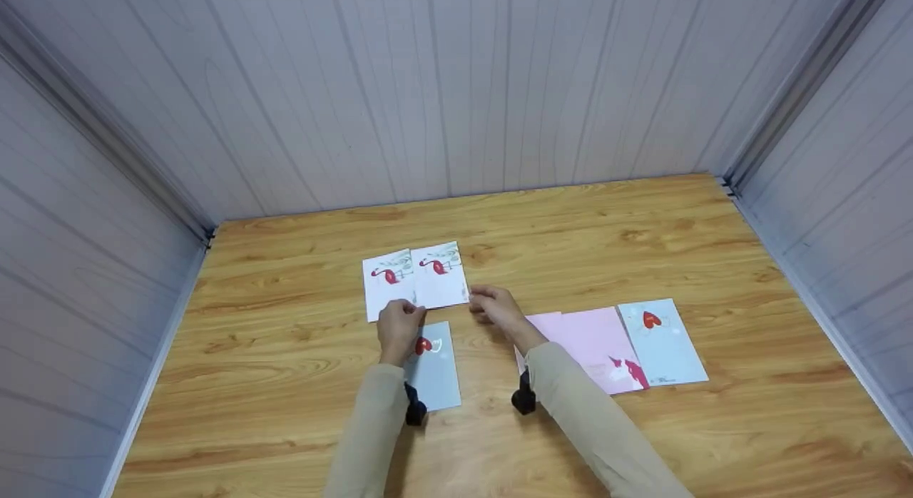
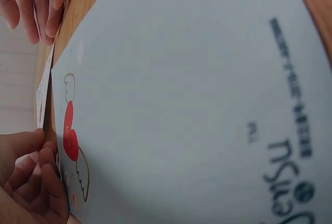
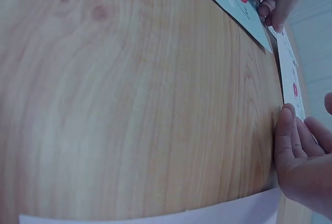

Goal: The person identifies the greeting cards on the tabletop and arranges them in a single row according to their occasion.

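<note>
Two white cards with a red flamingo lie side by side toward the back, the right card (image 1: 441,287) slightly overlapping the left card (image 1: 381,300). My left hand (image 1: 399,330) pinches the right flamingo card at its near left corner, with the thumb on top in the left wrist view. At that card's near right corner, my right hand (image 1: 499,311) touches the edge with extended fingertips (image 3: 286,112), its thumb held apart. Under my left wrist lies a pale blue card (image 2: 171,79) with a winged red heart, partly hidden by the hand in the head view.
Right of my right forearm, a pink unicorn card (image 1: 588,341) overlaps another pink card (image 1: 546,318), which the arm partly covers. Beside them sits a second pale blue heart card (image 1: 670,348). Panelled walls (image 1: 471,91) enclose the wooden table (image 1: 285,384) at the back and sides.
</note>
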`<action>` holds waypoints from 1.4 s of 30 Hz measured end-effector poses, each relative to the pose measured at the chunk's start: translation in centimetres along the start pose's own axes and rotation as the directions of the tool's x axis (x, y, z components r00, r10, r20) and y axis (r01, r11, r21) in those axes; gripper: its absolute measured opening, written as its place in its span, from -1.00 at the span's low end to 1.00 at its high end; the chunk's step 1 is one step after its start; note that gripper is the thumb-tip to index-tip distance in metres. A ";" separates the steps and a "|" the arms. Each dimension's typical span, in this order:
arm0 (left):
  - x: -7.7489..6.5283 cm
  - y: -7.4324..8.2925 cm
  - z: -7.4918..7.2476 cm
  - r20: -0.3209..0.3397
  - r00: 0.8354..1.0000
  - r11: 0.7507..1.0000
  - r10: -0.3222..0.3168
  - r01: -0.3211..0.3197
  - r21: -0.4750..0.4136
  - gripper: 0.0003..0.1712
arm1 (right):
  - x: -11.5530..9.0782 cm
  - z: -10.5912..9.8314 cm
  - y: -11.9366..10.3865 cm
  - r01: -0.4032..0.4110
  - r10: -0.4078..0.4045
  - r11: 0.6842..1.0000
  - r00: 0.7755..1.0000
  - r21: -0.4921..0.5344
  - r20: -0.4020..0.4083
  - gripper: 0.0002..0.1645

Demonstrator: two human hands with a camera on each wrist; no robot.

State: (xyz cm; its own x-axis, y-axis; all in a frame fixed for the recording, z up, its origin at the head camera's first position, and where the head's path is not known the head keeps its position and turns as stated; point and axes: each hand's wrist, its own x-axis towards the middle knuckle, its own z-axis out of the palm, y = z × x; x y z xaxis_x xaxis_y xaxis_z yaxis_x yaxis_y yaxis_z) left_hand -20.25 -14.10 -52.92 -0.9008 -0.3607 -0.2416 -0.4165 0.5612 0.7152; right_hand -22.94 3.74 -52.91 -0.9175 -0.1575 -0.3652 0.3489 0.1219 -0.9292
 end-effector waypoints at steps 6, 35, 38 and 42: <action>0.2 0.1 0.3 0.017 1.000 0.998 0.012 -0.013 0.055 -0.82 | -0.2 -0.2 0.0 -0.011 0.010 1.000 1.000 0.010 0.010 -0.55; -1.0 -0.1 -1.2 0.013 0.997 0.996 0.075 -0.075 -0.042 -0.81 | -0.5 -1.7 0.3 0.154 -0.146 0.983 0.985 0.096 -0.089 -0.64; -1.2 -0.6 -1.8 0.024 0.996 0.995 0.092 -0.091 -0.029 -0.81 | -0.6 -2.0 0.4 0.166 -0.156 0.981 0.982 0.099 -0.102 -0.65; -1.6 -1.7 -2.6 0.064 0.987 0.988 0.145 -0.148 0.039 -0.76 | -1.0 -2.0 0.7 0.154 -0.145 0.982 0.986 0.108 -0.085 -0.64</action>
State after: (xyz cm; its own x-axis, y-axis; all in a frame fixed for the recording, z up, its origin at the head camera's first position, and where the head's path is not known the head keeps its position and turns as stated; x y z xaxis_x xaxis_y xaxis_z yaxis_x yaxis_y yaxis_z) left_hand -17.78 -16.40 -52.06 -0.9577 -0.2270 -0.1769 -0.2833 0.6366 0.7173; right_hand -22.15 5.90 -53.05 -0.9713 -0.0899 -0.2203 0.2221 -0.0099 -0.9750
